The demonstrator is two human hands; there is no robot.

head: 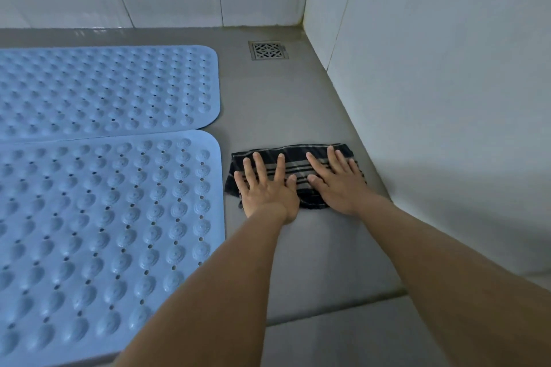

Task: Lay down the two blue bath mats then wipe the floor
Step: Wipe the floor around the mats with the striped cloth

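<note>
Beside blue mats [104, 188]: both hands [268, 188] [337, 182] flat on striped cloth [295, 158], fingers [258, 162] spread.

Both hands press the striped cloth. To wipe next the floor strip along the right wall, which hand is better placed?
Probably the right hand: it lies on the cloth's wall-side half, beside that wall. The left hand sits nearer the blue mats.

1. A square metal floor drain [268, 50] with a patterned grate sits at 12 o'clock, near the corner.
2. White tiled walls [432, 39] enclose the scene from 10 to 3 o'clock, meeting above the drain.
</note>
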